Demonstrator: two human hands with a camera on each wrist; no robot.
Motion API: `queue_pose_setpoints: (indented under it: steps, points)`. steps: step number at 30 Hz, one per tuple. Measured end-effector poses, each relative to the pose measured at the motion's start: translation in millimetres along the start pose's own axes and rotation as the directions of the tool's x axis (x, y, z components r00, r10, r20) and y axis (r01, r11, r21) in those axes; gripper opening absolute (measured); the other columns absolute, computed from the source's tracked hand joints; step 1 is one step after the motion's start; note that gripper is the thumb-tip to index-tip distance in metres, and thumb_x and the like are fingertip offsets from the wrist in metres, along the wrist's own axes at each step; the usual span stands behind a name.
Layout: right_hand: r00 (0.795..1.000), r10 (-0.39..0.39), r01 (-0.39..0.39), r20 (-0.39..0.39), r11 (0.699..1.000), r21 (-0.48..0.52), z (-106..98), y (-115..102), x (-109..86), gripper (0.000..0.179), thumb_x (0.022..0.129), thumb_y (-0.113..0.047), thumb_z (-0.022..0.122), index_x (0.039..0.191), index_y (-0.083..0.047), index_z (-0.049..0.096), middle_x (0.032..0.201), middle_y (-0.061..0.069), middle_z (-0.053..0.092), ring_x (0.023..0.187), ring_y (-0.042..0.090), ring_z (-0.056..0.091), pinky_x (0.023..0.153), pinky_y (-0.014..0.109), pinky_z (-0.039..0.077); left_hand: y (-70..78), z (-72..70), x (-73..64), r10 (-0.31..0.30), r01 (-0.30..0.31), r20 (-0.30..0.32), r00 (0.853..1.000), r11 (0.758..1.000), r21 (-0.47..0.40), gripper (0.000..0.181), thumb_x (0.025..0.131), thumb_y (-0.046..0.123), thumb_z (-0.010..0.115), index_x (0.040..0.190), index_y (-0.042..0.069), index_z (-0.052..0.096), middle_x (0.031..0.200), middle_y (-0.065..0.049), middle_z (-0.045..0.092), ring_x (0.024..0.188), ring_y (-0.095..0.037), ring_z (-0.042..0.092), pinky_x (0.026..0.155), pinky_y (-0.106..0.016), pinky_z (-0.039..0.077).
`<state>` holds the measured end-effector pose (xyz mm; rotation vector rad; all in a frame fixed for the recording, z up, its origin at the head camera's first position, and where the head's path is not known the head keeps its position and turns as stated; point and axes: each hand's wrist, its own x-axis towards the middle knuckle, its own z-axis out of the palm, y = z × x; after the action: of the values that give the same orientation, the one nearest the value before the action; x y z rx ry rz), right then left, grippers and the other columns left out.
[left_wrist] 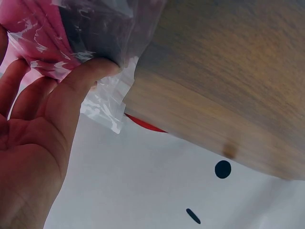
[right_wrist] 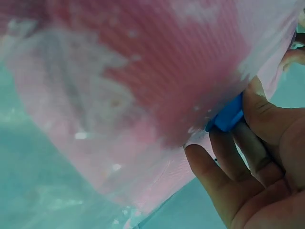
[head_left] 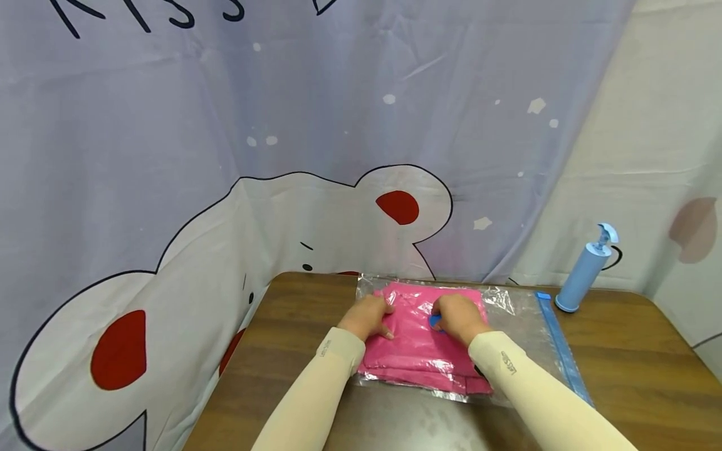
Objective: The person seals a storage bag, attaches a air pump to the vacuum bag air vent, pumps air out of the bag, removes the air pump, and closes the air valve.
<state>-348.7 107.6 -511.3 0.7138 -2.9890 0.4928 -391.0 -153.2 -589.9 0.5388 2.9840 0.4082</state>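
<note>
A clear plastic storage bag [head_left: 504,313] holding folded pink clothing [head_left: 420,357] lies on the wooden table. The left hand [head_left: 366,316] grips the bag's left part, its thumb and forefinger spread over the pink. In the left wrist view, bent fingers of the left hand [left_wrist: 43,119] reach to the plastic [left_wrist: 107,102] near the bag's edge. With thumb and fingers, the right hand [head_left: 459,316] pinches a small blue cap [head_left: 435,321] near the bag's middle. This blue cap [right_wrist: 228,114] shows clearly between the fingertips in the right wrist view.
A blue zip strip [head_left: 564,351] runs down the bag's right side, with a blue slider [head_left: 543,295] at its far end. Behind it stands a blue pump bottle [head_left: 583,275]. A printed curtain [head_left: 316,113] hangs along the table's [head_left: 304,319] far and left edges.
</note>
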Motion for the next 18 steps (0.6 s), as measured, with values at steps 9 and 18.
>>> queue_pose_setpoints:
  steps: [9,18]
  points:
    - [0.997,0.071,-0.069,-0.020,0.995,0.073,5.8,24.0,6.6,0.034,0.086,-0.034,0.098,0.080,-0.006,0.080,0.072,0.004,0.076,0.068,0.019,0.062,0.070,0.045,0.060,-10.1,10.6,6.8,-0.001,0.001,0.004,1.000,1.000,-0.028,0.080,0.070,0.051,0.104,0.143,0.031,0.080,0.142,0.002,0.082,0.133,-0.026,0.076,0.122,-0.043,0.058]
    - [0.996,0.085,-0.087,-0.022,0.991,-0.100,60.5,65.0,35.3,0.040,0.080,-0.039,0.103,0.071,-0.019,0.069,0.073,0.002,0.072,0.066,0.023,0.062,0.056,0.050,0.057,-10.2,12.0,10.3,0.017,-0.017,0.009,1.000,1.000,0.008,0.080,0.073,0.051,0.103,0.146,0.029,0.079,0.146,-0.003,0.081,0.137,-0.030,0.075,0.122,-0.046,0.058]
